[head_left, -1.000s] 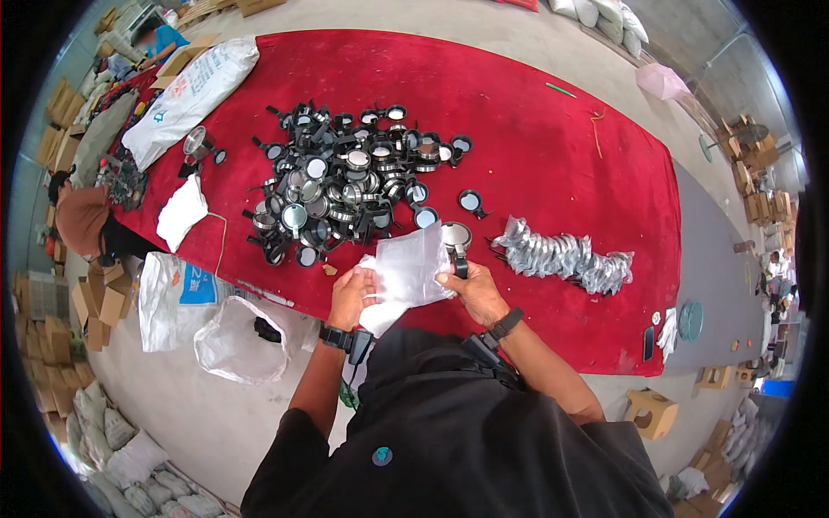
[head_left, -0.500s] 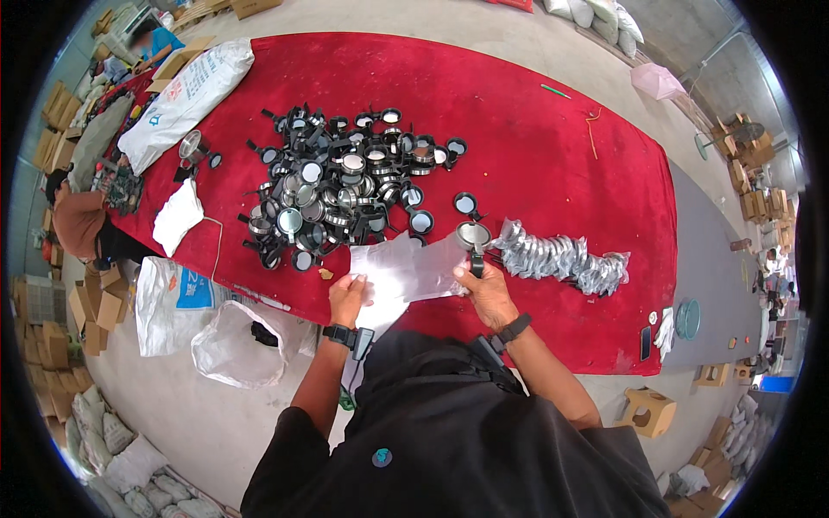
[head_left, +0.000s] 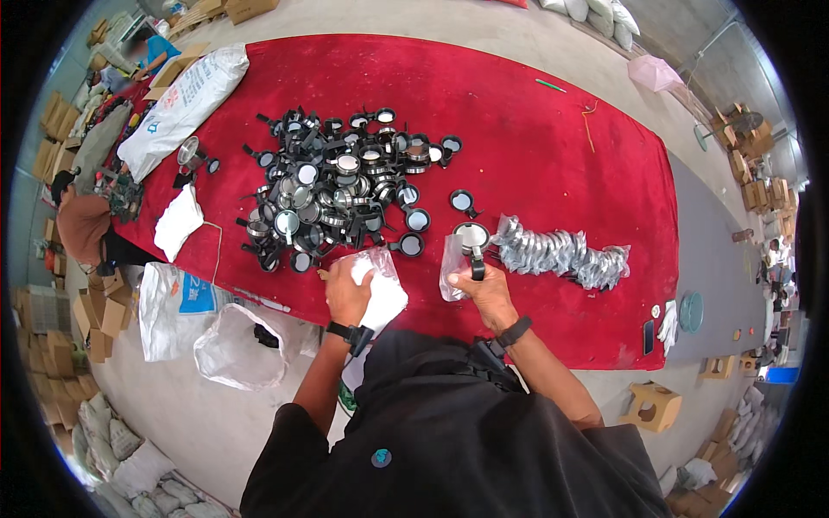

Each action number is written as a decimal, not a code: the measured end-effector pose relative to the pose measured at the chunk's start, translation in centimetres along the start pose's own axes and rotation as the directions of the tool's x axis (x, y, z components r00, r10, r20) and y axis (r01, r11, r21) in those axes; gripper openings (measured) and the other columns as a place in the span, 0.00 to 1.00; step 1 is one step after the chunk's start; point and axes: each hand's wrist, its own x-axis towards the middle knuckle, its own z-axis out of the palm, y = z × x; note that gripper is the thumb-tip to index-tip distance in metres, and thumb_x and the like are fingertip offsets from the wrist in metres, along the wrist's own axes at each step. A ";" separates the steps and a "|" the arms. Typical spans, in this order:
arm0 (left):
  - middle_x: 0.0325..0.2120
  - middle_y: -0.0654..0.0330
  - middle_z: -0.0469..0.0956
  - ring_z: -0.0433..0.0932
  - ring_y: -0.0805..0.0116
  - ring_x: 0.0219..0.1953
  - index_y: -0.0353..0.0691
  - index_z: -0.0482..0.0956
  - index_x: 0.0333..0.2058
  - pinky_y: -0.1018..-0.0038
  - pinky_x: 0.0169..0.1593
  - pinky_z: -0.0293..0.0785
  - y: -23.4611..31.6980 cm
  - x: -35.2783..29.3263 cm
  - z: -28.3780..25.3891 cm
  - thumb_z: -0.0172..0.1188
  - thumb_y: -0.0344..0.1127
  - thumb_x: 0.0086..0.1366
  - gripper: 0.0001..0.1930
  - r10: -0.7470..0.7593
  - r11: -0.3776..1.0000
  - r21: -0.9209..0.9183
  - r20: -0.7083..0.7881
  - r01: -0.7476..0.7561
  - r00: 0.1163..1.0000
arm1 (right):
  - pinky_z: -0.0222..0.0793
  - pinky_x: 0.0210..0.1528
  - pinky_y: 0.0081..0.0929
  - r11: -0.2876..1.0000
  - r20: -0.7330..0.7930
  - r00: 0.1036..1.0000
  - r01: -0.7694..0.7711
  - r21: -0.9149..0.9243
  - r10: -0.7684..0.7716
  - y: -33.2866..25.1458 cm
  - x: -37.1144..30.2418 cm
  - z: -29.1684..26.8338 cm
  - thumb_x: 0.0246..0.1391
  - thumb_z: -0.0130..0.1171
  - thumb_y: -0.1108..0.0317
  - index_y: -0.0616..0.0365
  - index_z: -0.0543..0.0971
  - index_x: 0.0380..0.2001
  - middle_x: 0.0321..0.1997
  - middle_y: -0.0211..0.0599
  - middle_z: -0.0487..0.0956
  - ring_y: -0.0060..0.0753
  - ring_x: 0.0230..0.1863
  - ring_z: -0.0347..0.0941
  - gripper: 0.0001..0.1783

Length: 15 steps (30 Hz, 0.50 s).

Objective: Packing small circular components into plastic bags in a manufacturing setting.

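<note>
My right hand [head_left: 489,296] is closed round the black handle of a round silver piece [head_left: 471,235] with a pale disc face. A clear plastic bag [head_left: 451,269] is pinched in the same hand, hanging beside the piece. To the left, my left hand [head_left: 347,298] has its fingers closed on the edge of a stack of clear plastic bags [head_left: 384,298], white in the glare, at the table's near edge. Just beyond my right hand, a loose round piece [head_left: 463,201] of the same kind lies alone. A large heap of such pieces [head_left: 337,186] covers the table's left middle.
Right of my hand, a row of bagged pieces [head_left: 561,252] lies on the red cloth [head_left: 535,121]. A white sack [head_left: 186,108], a glass jug [head_left: 188,154] and a white cloth [head_left: 179,222] are at the left. A phone [head_left: 648,337] rests near the right edge. People sit at the far left.
The plastic bag stretched between my hands has come apart from the stack and stays with my right hand. My left hand and the stack have moved slightly lower.
</note>
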 end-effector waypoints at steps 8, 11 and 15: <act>0.29 0.64 0.82 0.79 0.79 0.30 0.35 0.80 0.42 0.79 0.33 0.77 11.5 -0.4 -0.9 0.66 0.37 0.72 0.10 0.018 0.418 -0.766 0.545 0.489 0.839 | 0.72 0.31 0.20 0.971 0.102 0.988 0.134 -0.198 -0.116 -0.3 -0.9 2.5 0.54 0.76 0.69 0.59 0.82 0.28 0.26 0.27 0.82 0.17 0.27 0.75 0.11; 0.25 0.63 0.80 0.78 0.79 0.26 0.34 0.80 0.38 0.79 0.31 0.78 10.7 -0.9 -0.1 0.64 0.35 0.72 0.09 -0.073 0.275 -0.778 0.569 0.565 0.819 | 0.69 0.29 0.20 0.996 0.034 0.997 0.070 -0.063 -0.068 -0.5 -0.9 2.2 0.54 0.76 0.68 0.58 0.82 0.29 0.25 0.25 0.81 0.16 0.26 0.73 0.11; 0.24 0.64 0.79 0.78 0.78 0.25 0.34 0.79 0.35 0.78 0.31 0.78 9.9 -1.1 -0.4 0.63 0.34 0.72 0.09 -0.081 0.484 -0.727 0.517 0.487 0.852 | 0.67 0.28 0.22 0.991 -0.203 0.979 0.050 0.122 -0.024 -0.6 -0.2 -0.1 0.55 0.74 0.69 0.57 0.82 0.30 0.26 0.26 0.80 0.19 0.23 0.69 0.08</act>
